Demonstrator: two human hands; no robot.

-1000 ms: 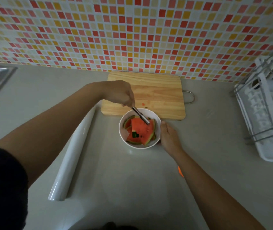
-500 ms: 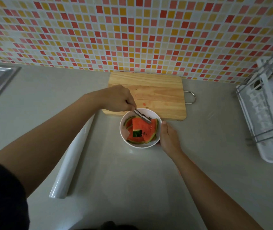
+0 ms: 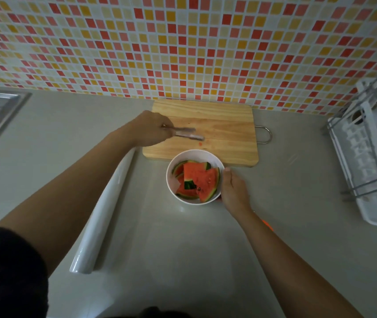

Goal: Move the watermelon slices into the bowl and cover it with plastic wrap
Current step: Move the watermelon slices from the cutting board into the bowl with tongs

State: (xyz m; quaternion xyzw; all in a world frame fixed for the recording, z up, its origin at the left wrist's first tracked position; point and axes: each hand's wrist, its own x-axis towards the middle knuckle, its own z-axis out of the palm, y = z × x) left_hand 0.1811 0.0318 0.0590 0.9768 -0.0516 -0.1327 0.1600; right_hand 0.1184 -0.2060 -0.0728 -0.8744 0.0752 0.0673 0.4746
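Our left hand point(image 3: 152, 129) pinches blurred metal tongs point(image 3: 188, 133) over the bare wooden cutting board point(image 3: 226, 125), right hand point(image 3: 233, 190) cupping the white round bowl point(image 3: 173, 190) of red watermelon slices point(image 3: 197, 181) (all in, we judge), so let's park tongs aside gently.

wood board point(image 3: 224, 125), metal tongs point(image 3: 188, 133), glossy bowl point(image 3: 171, 184)

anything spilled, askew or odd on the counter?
Nothing serious. Small red juice spots or bits on the cutting board, just beyond the tongs in the left hand. The watermelon slices sit inside the bowl, which is upright and steadied by the right hand. The plastic wrap roll lies untouched.
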